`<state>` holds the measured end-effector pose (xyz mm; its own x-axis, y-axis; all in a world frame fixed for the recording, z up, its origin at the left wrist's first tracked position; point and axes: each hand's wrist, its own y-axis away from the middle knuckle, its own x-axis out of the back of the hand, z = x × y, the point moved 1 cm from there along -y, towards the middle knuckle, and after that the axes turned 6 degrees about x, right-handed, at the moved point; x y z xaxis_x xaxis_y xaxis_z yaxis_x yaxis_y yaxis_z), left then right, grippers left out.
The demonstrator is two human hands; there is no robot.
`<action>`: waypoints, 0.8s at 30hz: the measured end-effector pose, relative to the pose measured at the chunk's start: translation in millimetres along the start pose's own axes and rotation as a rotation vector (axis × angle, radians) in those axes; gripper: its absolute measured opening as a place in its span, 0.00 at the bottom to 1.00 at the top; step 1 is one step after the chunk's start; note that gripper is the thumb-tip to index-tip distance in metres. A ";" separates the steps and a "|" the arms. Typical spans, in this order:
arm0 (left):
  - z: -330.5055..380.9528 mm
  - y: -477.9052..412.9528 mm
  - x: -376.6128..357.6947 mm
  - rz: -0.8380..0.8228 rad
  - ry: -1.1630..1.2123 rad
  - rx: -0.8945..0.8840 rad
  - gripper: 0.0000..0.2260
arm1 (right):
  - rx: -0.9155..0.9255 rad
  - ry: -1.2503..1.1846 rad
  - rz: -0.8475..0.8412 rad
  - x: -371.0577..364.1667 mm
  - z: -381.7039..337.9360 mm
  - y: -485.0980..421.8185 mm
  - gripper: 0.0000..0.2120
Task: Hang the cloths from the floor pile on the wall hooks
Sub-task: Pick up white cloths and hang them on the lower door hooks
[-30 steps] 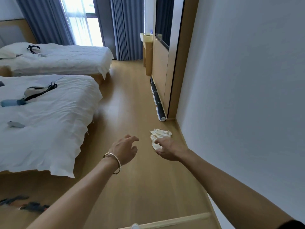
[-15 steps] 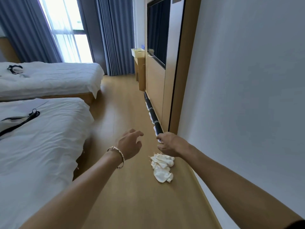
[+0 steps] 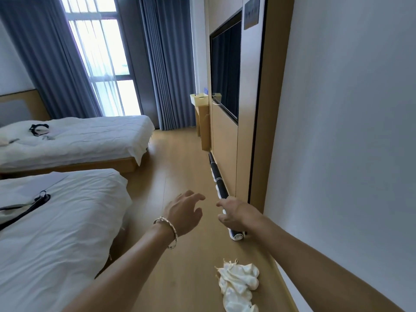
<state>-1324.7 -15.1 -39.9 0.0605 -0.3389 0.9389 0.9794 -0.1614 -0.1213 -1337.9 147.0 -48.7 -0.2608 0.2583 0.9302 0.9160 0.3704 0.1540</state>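
A crumpled cream cloth pile point(image 3: 239, 284) lies on the wooden floor close to the white wall, at the lower right. Both my hands hang in the air beyond it, well apart from it. My left hand point(image 3: 185, 213), with a bracelet on the wrist, has its fingers spread and loosely bent and holds nothing. My right hand point(image 3: 236, 214) is seen from the back with its fingers loosely curled; nothing shows in it. No wall hooks are in view.
A long black rolled mat point(image 3: 218, 179) lies along the foot of the wooden wall panel point(image 3: 245, 136), partly behind my right hand. A dark TV screen point(image 3: 227, 75) hangs above. Two white beds point(image 3: 58, 233) fill the left; a yellow box point(image 3: 200, 100) stands farther along.
My right hand has come off the cloth pile and risen, and the left hand with it. The cloth stays on the floor. My view has tilted up towards the window.
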 end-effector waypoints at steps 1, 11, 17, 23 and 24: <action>-0.5 -23.3 -2.2 -0.005 0.001 0.013 0.16 | 0.005 -0.002 -0.001 8.1 12.2 -21.7 0.23; -18.0 -180.5 -76.9 -0.119 0.025 0.104 0.17 | 0.013 -0.044 -0.165 -5.8 111.4 -168.8 0.23; -48.1 -208.7 -202.1 -0.398 -0.028 0.111 0.18 | -0.115 -0.116 -0.375 -109.4 191.8 -192.2 0.21; -77.3 -229.7 -335.8 -0.658 -0.057 0.056 0.19 | -0.327 -0.246 -0.502 -224.7 275.8 -205.8 0.16; -83.7 -231.4 -360.8 -0.702 -0.070 0.047 0.19 | -0.373 -0.278 -0.521 -247.8 288.1 -206.8 0.15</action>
<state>-1589.3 66.9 -377.6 -0.5776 -0.1092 0.8090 0.7990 -0.2789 0.5328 -1550.5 263.5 -407.1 -0.7172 0.3673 0.5921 0.6810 0.1893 0.7074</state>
